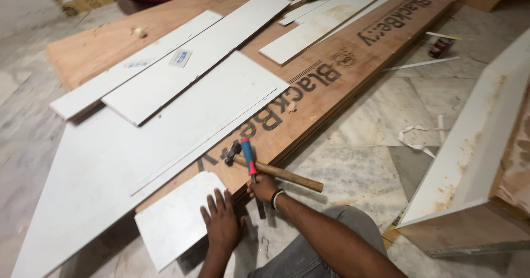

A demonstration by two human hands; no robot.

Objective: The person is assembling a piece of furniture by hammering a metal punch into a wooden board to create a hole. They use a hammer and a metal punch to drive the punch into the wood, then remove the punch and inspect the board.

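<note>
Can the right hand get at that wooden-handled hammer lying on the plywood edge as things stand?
Probably yes. The right hand sits just below the hammer, but its grip is closed on a red-and-blue tool, so it would need to free up first. Nothing else blocks the way.

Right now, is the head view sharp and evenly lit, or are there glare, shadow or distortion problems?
Head view: mostly sharp and softly lit; the white panels look bright but keep their edges; dark shadow pools under the left hand and the small white board; straight plywood sheet edges lean outward, suggesting wide-angle distortion; the right hand is clear.
</note>
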